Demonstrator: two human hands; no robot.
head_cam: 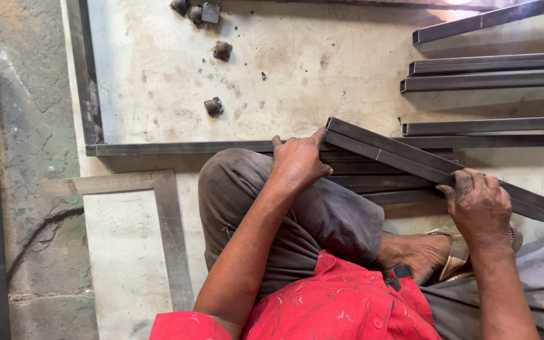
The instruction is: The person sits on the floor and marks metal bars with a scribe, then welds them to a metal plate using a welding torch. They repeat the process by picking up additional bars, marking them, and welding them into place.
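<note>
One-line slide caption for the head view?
Left hand and right hand grip two stacked square steel tubes beside a steel framing square.

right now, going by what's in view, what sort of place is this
Most likely a metal fabrication or welding workshop. Both hands, left hand and right hand, hold square steel tubes over a scuffed steel work plate; more cut tubes and a steel square lie nearby.

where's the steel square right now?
In the head view the steel square lies flat on the floor at lower left, just left of the person's bent knee and below the long steel bar.
</note>
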